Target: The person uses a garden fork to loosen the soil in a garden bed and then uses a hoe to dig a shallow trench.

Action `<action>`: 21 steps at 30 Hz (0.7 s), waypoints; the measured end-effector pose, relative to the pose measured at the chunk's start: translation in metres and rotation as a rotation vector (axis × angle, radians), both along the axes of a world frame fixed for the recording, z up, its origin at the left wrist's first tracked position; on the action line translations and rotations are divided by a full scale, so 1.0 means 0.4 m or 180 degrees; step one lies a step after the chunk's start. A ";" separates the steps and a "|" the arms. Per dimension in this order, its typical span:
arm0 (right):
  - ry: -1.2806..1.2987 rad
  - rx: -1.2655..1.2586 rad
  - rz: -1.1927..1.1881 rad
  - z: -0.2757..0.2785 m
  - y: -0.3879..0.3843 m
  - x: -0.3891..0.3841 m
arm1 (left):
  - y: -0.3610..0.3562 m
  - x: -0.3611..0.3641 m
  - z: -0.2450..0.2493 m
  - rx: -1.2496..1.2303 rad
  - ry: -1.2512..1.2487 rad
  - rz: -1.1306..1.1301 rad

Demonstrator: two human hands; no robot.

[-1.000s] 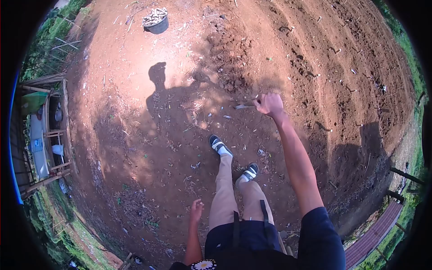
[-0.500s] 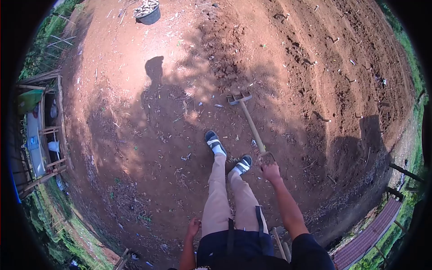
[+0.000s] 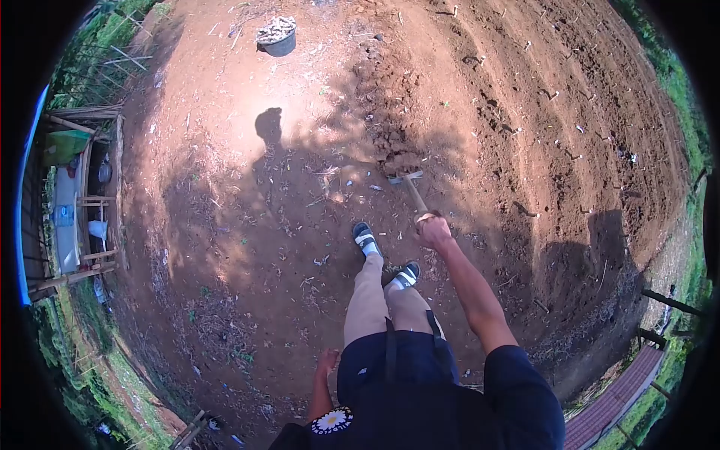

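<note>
Head view: the right hand (image 3: 433, 229) alone is clenched on the hoe (image 3: 412, 191), so the handle could twist or slip toward the left foot (image 3: 365, 241) nearby. The pale metal head is sunk in clodded red soil (image 3: 390, 142) ahead, its wooden handle slanting back. The left hand (image 3: 326, 363) hangs loose and empty.

- A person's right hand (image 3: 433, 229) was closed round the pale wooden handle of a metal-headed digging hoe (image 3: 406, 178), with the arm stretched forward.
- The hoe's head sat among clods of red-brown tilled soil (image 3: 525, 112), just ahead of the feet.
- The left hand (image 3: 326, 362) hung loose beside the hip.
- Black-and-white sandals (image 3: 365, 240) stood on earth strewn with dry stalks.
- A dark round bucket (image 3: 279, 39), heaped with pale pieces, stood far ahead, well apart from the hoe.
- A rough wooden frame (image 3: 82, 202) lined the left edge.
</note>
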State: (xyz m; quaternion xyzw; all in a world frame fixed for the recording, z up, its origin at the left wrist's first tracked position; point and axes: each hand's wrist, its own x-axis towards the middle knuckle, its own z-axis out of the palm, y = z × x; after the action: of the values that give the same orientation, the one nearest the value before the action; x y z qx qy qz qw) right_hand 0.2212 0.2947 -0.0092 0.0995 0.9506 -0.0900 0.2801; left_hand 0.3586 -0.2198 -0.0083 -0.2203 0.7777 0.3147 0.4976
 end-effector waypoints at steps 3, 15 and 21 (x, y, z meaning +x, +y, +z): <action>0.0811 0.0224 -0.0036 0.172 0.078 -0.151 | 0.030 -0.046 -0.020 0.0264 0.0374 0.0465; 0.0773 0.0050 -0.0316 0.147 -0.019 0.020 | 0.091 -0.212 -0.032 0.0502 -0.0064 0.0881; 0.0445 -0.0028 -0.0087 0.346 -0.012 -0.066 | 0.130 -0.377 -0.043 0.0448 0.0192 0.1176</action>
State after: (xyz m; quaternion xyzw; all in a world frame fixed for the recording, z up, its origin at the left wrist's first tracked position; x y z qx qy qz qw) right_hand 0.1949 0.2897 0.1292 0.1047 0.9659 -0.1047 0.2122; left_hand 0.2077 -0.1677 -0.0257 -0.3144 0.7147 0.4608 0.4220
